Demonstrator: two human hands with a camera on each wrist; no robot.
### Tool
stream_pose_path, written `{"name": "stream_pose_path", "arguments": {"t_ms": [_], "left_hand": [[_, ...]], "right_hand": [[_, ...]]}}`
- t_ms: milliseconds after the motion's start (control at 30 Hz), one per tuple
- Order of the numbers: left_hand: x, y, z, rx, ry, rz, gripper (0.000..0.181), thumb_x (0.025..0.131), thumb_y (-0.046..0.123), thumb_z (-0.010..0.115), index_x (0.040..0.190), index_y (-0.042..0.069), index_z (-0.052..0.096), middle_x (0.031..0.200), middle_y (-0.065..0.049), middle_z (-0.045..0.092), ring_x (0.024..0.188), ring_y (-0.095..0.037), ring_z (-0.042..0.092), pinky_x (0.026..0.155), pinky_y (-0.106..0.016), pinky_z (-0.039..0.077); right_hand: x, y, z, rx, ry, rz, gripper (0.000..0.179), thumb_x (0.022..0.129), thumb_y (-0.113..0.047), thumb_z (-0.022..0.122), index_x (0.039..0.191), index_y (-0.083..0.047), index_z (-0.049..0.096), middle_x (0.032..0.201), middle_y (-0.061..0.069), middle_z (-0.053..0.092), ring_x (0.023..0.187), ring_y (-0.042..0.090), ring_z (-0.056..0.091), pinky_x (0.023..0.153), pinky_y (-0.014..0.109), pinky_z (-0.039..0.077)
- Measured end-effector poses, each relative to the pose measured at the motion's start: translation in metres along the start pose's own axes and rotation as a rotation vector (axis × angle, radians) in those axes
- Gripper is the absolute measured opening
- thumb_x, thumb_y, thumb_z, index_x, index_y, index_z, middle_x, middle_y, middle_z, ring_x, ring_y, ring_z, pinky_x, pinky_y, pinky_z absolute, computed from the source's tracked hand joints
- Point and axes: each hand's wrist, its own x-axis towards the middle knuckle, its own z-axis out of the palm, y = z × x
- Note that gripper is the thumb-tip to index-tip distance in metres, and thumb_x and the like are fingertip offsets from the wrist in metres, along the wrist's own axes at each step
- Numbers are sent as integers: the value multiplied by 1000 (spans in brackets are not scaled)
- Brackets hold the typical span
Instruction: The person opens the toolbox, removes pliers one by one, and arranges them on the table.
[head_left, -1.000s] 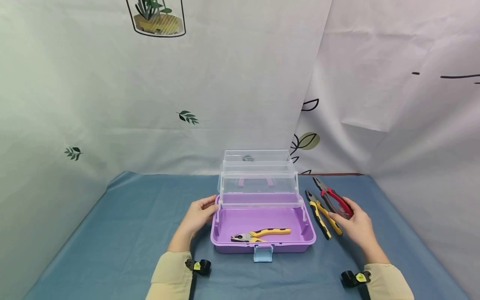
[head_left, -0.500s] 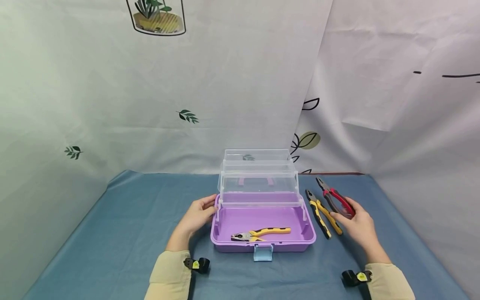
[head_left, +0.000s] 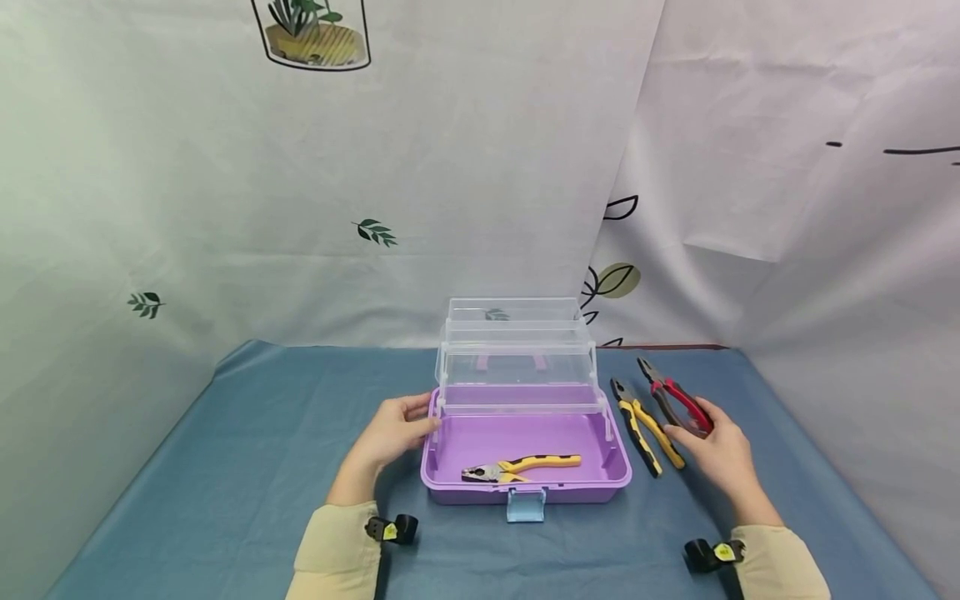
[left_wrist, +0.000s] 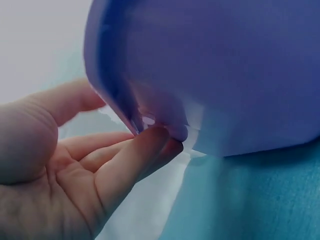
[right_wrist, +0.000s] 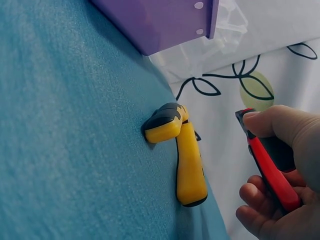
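My left hand (head_left: 390, 435) grips the left rim of a purple toolbox (head_left: 480, 497), the thumb over the edge and the fingers against the outer wall (left_wrist: 200, 75). Inside the box, near its front, lie yellow-and-black pliers (head_left: 540, 462). My right hand (head_left: 722, 457) holds red-and-black pliers (head_left: 682, 398) by the handles, their jaws pointing away from me. In the right wrist view the thumb presses on one handle and the fingers curl under the red one (right_wrist: 272, 175). A second pair of yellow-and-black pliers (head_left: 660, 437) rests on the blue cloth, handles spread, just left of my right hand.
Clear folding trays (head_left: 517, 367) stand raised at the back of the toolbox. A light blue latch (head_left: 527, 507) hangs at its front. Blue cloth (head_left: 247, 483) covers the table, and a pale printed curtain (head_left: 480, 167) rises behind it.
My right hand has shifted the red-and-black pliers slightly right and toward me. The left hand keeps its hold on the toolbox, and the other pliers stay in place.
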Motion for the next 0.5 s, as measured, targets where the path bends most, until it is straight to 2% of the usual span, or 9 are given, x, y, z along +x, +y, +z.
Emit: {"name": "stream_pose_path", "arguments": {"t_ms": [233,500], "left_hand": [[-4,6,5,62,79,-20,46,88,5,63,128,-13,51,119,-28,61,104,-33,65,80,-39,58],[-6,10,7,138,97,-47,46,88,5,63,129,-12,50,115,-27,64,103,-33,66,79,-39,58]], "right_hand": [[2,3,-2,-2,-24,32,84,86,-40,67,143,9,28,122,34,55,109,43,56,80,49,53],[4,10,-3,-30,-48,58,83,86,-38,67,142,11,29,121,34,54,102,38,55,77,46,52]]}}
